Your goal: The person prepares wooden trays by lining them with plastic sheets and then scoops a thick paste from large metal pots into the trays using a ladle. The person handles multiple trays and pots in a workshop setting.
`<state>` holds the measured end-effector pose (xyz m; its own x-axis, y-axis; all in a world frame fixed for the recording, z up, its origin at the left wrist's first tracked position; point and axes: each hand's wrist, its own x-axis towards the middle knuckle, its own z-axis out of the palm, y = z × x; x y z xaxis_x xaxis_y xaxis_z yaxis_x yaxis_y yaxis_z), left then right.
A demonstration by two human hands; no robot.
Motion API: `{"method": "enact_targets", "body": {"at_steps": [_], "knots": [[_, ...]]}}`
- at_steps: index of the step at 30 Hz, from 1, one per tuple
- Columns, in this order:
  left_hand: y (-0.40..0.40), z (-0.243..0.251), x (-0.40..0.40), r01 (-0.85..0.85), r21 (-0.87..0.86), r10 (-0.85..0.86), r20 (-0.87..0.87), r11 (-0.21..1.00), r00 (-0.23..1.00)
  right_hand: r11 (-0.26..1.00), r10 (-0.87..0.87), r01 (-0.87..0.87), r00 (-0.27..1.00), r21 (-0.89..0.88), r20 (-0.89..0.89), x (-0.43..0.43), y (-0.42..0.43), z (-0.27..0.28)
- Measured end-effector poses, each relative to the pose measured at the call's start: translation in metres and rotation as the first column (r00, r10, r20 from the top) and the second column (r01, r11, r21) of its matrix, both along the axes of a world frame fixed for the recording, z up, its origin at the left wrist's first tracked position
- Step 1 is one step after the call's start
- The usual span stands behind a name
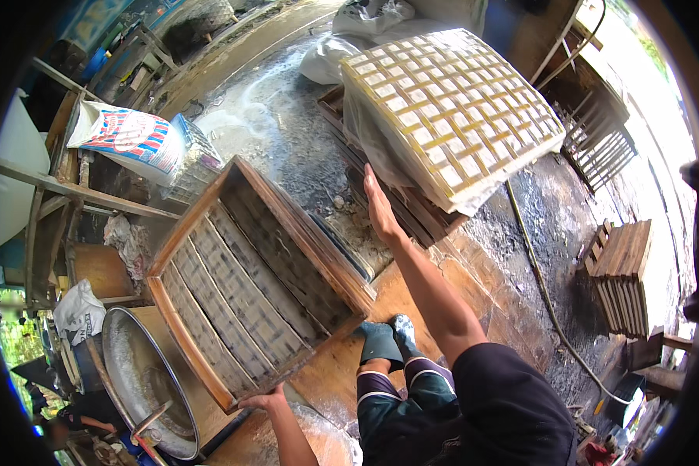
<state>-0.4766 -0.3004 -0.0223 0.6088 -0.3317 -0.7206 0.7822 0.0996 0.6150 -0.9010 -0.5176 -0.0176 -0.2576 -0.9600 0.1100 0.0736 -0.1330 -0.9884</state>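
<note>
A wooden tray point(256, 314) with a slatted, darkly stained floor is tilted in front of me at the left. My left hand point(265, 399) grips its lower edge near the corner. My right hand point(380, 204) is stretched out flat, seen edge-on, with nothing in it. It is beside a stack of wooden trays point(428, 224); I cannot tell whether it touches them. On that stack rests a white block point(460, 110) with a woven yellow-brown lattice on top and plastic sheeting point(364, 134) down its side.
A large round metal vat point(151, 378) stands at lower left; a person's arm point(96, 422) is beyond it. A printed sack point(134, 140) lies upper left. A hose point(539, 274) crosses the wet floor. Stacked wooden slat panels point(620, 279) stand right. White plastic bags point(332, 58) lie behind the block.
</note>
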Motion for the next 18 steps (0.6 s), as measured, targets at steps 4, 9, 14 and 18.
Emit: {"method": "enact_targets", "body": {"at_steps": [4, 9, 14, 18], "knots": [[0.001, -0.018, 0.009, -0.058, -0.090, 0.061, 0.039, 0.994, 0.997, 0.961, 0.264, -0.262, 0.964, -0.087, 0.013, 0.083, -0.063, -0.021], [0.008, -0.029, 0.018, -0.103, -0.109, 0.113, 0.093, 0.989, 0.989, 0.887, 0.416, -0.427, 0.904, 0.173, 0.097, 0.134, -0.057, -0.036], [0.003, -0.027, 0.015, -0.100, -0.096, 0.113, 0.139, 0.990, 0.984, 0.858, 0.473, -0.473, 0.880, 0.202, 0.052, 0.103, -0.085, -0.032], [-0.013, -0.012, -0.005, -0.141, -0.026, 0.143, 0.291, 0.990, 0.946, 0.876, 0.460, -0.461, 0.887, 0.146, 0.043, 0.127, -0.147, -0.024]]}}
